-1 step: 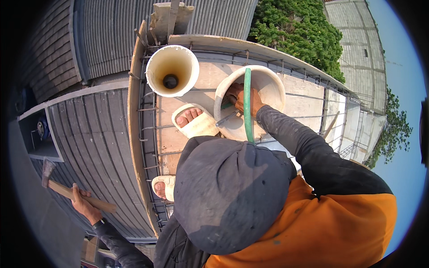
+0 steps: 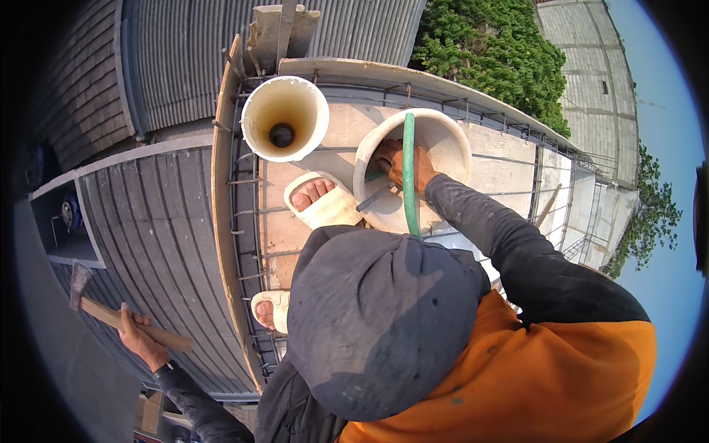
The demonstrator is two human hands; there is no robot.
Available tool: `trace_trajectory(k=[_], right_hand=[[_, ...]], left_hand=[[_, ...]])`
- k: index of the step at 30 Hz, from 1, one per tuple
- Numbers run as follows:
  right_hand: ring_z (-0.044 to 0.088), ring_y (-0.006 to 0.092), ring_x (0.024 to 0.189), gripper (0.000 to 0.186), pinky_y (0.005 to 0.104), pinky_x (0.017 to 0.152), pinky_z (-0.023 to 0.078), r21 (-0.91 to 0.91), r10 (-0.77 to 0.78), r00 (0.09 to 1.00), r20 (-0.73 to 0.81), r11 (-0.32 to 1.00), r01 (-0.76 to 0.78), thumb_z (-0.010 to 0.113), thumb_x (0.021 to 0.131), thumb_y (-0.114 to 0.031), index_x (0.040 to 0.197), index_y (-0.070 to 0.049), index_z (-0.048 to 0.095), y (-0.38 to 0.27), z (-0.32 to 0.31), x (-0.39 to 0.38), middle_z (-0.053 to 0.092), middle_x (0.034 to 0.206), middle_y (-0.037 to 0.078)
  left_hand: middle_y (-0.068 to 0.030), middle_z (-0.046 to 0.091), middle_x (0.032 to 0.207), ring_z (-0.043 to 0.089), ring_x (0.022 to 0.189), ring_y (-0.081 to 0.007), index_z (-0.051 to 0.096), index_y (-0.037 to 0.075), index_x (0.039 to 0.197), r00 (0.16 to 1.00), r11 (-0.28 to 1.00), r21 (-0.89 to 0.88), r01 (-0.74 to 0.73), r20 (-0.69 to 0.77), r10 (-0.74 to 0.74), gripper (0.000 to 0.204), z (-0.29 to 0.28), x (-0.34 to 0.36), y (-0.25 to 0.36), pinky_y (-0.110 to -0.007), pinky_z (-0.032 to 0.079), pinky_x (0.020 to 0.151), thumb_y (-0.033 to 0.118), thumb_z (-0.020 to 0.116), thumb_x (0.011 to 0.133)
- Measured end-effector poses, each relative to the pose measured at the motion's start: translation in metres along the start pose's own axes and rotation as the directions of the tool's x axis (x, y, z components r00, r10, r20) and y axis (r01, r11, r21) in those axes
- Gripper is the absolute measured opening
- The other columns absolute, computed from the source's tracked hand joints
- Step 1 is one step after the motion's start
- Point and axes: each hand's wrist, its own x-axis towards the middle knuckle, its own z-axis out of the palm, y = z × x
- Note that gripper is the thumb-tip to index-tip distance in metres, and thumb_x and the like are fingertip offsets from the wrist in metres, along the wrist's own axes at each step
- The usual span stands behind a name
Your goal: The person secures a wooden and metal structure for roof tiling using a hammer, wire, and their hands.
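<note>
My left hand [image 2: 142,340], out over the low grey roof at the lower left, is wrapped round the wooden handle of a hammer [image 2: 109,316]. The hammer's metal head points away to the left. My right hand [image 2: 410,166] reaches inside a whitish bucket [image 2: 459,140] with a thick green handle [image 2: 409,192] arching across its mouth. Its fingers are curled, and what they grip is hidden by the hand and the shade in the bucket. A dark metal rod [image 2: 375,198] slants at the bucket's near left rim.
Left of the bucket stands a second white container [image 2: 321,122], with something dark at its bottom. Steel bars [image 2: 247,214] run along the board-sided formwork [image 2: 224,162]. Two sandaled feet stand on plywood [image 2: 279,240]. A dark cap [image 2: 384,317] hides the lower middle.
</note>
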Motion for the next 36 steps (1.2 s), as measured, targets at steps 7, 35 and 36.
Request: trace_trajectory(k=[7,35,36], right_hand=[[0.073,0.041,0.08,0.02,0.0554,0.071,0.057,-0.097,-0.013,0.994,0.109,0.995,0.024,0.066,0.094,-0.023,0.104,-0.007,0.07,0.01,0.005,-0.004,0.073,0.082,0.02],[0.074,0.0414,0.085,0.023,0.0533,0.077,0.059,-0.083,0.132,0.948,0.29,0.99,-0.113,0.071,0.092,-0.034,0.096,-0.012,0.076,0.026,0.014,-0.004,0.075,0.087,0.017],[0.074,0.041,0.085,0.023,0.0533,0.077,0.059,-0.089,0.184,0.932,0.313,0.982,-0.164,0.071,0.092,-0.034,0.094,-0.012,0.076,0.023,0.011,-0.003,0.075,0.086,0.017]], left_hand=[[0.0032,0.048,0.075,0.048,0.063,-0.0074,0.063,0.008,0.106,1.0,1.0,0.021,-0.005,0.026,0.005,0.028,0.011,0.0,-0.002,-0.026,0.045,0.059,0.029,0.081,0.098],[0.0025,0.05,0.075,0.049,0.062,-0.0072,0.059,0.01,0.103,0.989,0.998,0.037,0.051,0.134,-0.056,0.024,0.01,-0.003,-0.018,-0.027,0.045,0.059,0.026,0.077,0.102],[0.0026,0.05,0.075,0.049,0.062,-0.0071,0.06,0.01,0.103,0.989,0.998,0.042,0.054,0.135,-0.059,0.024,0.009,-0.004,-0.018,-0.027,0.045,0.059,0.026,0.077,0.102]])
